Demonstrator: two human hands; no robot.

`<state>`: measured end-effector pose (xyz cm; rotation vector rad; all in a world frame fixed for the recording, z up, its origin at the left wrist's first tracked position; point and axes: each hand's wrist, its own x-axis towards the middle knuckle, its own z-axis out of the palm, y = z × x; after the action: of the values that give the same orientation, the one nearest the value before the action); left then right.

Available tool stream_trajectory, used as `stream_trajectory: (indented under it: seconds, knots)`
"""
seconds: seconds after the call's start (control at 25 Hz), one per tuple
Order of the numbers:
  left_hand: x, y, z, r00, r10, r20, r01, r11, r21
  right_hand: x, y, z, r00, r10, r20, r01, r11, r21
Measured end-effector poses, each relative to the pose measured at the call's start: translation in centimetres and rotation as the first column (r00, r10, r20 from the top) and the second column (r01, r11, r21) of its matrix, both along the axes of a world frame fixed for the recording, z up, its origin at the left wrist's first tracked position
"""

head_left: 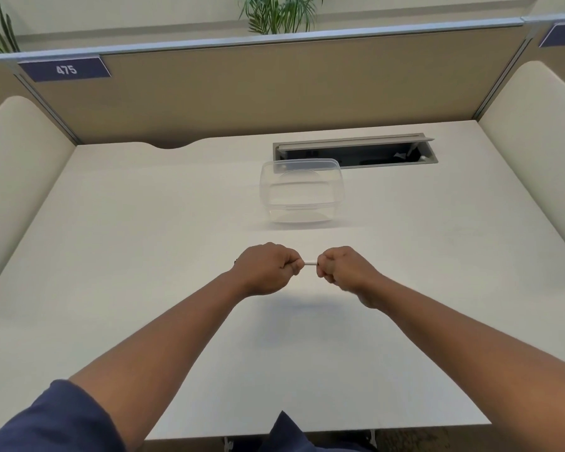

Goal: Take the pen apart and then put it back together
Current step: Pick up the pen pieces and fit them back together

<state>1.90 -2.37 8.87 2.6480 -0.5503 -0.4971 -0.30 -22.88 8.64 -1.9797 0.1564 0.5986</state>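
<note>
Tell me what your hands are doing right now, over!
Left hand and right hand both closed on the thin white plastic pen, held level above the white desk. Clear plastic lidded tub behind, not blocking.

Two hands, left hand point(265, 267) and right hand point(346, 269), one pen point(310, 263), one clear container point(302, 192), two plants.

Pen point(310, 263): slender white body, lying roughly level and crosswise, raised above the counter point(177, 256) in front of the clear container point(302, 190). Only a short middle section shows; both ends are hidden inside closed fists, so whether it is whole or parted cannot be told.
</note>
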Motion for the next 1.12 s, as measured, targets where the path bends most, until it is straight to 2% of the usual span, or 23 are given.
stream_trajectory:
  seconds: [0.04, 0.08, 0.12, 0.2, 0.28, 0.4, 0.52, 0.64, 0.72, 0.8, 0.92, 0.96, 1.04, 1.08, 1.12]
  knots:
    - [-0.2, -0.1, -0.1, 0.998, -0.024, 0.065, 0.021, 0.999, 0.035, 0.2, 0.0, 0.3, 0.978, -0.066, -0.199, 0.086, 0.992, 0.095]
    - [-0.4, -0.1, -0.2, 0.995, -0.041, 0.088, 0.037, 0.998, 0.047, 0.4, -0.2, 0.5, 0.953, -0.066, -0.297, 0.107, 0.986, 0.125]
    - [-0.4, -0.1, -0.3, 0.997, -0.046, 0.069, 0.042, 0.998, 0.048, 0.5, -0.4, 0.7, 0.95, -0.033, -0.312, 0.072, 0.991, 0.112]
    - [-0.2, 0.0, -0.4, 0.998, -0.02, -0.056, 0.021, 1.0, 0.007, 0.2, -0.4, 0.6, 0.987, 0.062, -0.149, -0.062, 0.998, 0.006]
    - [0.1, 0.3, -0.5, 0.98, 0.016, -0.2, -0.036, 0.995, -0.096, -0.4, -0.2, 0.2, 0.974, 0.166, 0.152, -0.139, 0.975, -0.174]
    - [0.3, 0.8, -0.2, 0.929, 0.028, -0.368, -0.137, 0.952, -0.275, -0.8, -1.0, -0.8, 0.775, 0.378, 0.507, -0.194, 0.905, -0.378]
    - [0.5, 1.2, 0.1, 0.881, -0.008, -0.474, -0.182, 0.918, -0.353, -1.0, -1.9, -1.2, 0.577, 0.506, 0.641, -0.183, 0.845, -0.503]
    - [0.4, 1.0, 0.2, 0.856, -0.042, -0.515, -0.18, 0.91, -0.373, -1.1, -1.8, -1.0, 0.488, 0.56, 0.67, -0.13, 0.806, -0.578]
    - [0.3, 0.7, 0.2, 0.876, -0.011, -0.482, -0.184, 0.916, -0.355, -1.1, -1.5, -0.8, 0.528, 0.511, 0.678, -0.12, 0.835, -0.536]
    - [0.3, 0.4, 0.2, 0.92, 0.02, -0.39, -0.146, 0.944, -0.296, -1.2, -0.8, -0.8, 0.675, 0.402, 0.619, -0.129, 0.89, -0.437]
    - [0.1, 0.1, 0.1, 0.987, 0.033, -0.158, -0.044, 0.997, -0.067, -0.7, 0.0, -0.4, 0.943, 0.171, 0.287, -0.107, 0.968, -0.226]
    - [0.0, 0.0, 0.1, 0.994, 0.025, -0.103, -0.027, 0.999, -0.022, -0.4, 0.0, -0.1, 0.983, 0.108, 0.147, -0.088, 0.986, -0.141]
    - [-0.2, -0.2, -0.1, 0.998, -0.007, -0.061, 0.008, 1.0, 0.02, -0.1, -0.4, 0.0, 0.994, 0.069, -0.087, -0.068, 0.998, 0.009]
    - [-0.2, -0.3, -0.2, 0.997, -0.021, -0.068, 0.023, 0.999, 0.03, -0.1, -0.6, 0.0, 0.99, 0.08, -0.113, -0.077, 0.997, 0.031]
    - [-0.1, -0.3, -0.3, 0.995, -0.026, -0.095, 0.028, 0.999, 0.026, -0.2, -0.8, -0.1, 0.992, 0.103, -0.072, -0.103, 0.995, 0.004]
